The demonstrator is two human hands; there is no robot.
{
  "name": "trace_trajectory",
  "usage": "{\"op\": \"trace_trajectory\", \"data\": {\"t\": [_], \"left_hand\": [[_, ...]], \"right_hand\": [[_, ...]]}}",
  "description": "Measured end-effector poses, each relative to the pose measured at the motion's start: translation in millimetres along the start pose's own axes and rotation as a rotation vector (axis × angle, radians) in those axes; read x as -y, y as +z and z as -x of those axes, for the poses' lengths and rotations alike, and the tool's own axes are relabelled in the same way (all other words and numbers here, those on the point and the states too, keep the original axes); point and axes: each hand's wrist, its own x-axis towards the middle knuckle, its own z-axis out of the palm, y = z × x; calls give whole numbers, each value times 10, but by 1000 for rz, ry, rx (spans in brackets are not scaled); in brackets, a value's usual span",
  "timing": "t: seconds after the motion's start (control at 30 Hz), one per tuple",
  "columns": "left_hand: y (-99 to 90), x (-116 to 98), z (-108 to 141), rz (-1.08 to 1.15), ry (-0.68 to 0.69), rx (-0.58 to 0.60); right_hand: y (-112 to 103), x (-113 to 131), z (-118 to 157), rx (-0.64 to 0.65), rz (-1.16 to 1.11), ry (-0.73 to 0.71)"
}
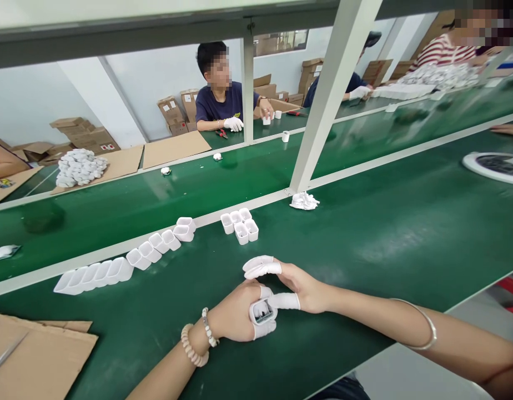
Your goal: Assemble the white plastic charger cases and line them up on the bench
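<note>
My left hand (pixel 240 316), with white finger cots on its fingertips and two bead bracelets at the wrist, is closed around a small white plastic housing (pixel 263 312). The housing's open end faces up, and dark and white parts show inside it. Beside it my right hand (pixel 300 286), also in white finger cots, is open. Its fingers arch above the housing and its thumb reaches the housing's rim, perhaps touching it. Past my hands, several white housings (pixel 242 226) stand in a cluster. A longer row of open white housings (pixel 144 255) runs along the rail to the left.
White finger cots (pixel 304 201) lie in a heap by the slanted post (pixel 331 100). Small parts sit on the green conveyor belt (pixel 185 191) beyond the rail. Cardboard (pixel 40 355) lies at near left. Co-workers sit across, one (pixel 225 105) handling a white piece. At right is a white ring-shaped object (pixel 496 168).
</note>
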Motion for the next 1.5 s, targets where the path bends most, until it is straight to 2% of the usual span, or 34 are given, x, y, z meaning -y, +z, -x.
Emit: {"op": "trace_trajectory", "data": {"t": [0.17,0.4,0.97,1.2,1.4,1.5], "left_hand": [[10,17,13,43,-34,4],[4,-2,14,54,-26,-2],[24,39,24,52,-39,-3],[12,21,10,61,-29,5],[2,1,1,41,2,-10],[1,7,-3,37,12,-8]], "right_hand": [[23,40,3,54,81,22],[41,55,-2,61,101,16],[133,63,20,16,157,35],[144,43,37,-4,143,51],[73,6,13,21,-12,30],[68,3,3,3,-14,7]]}}
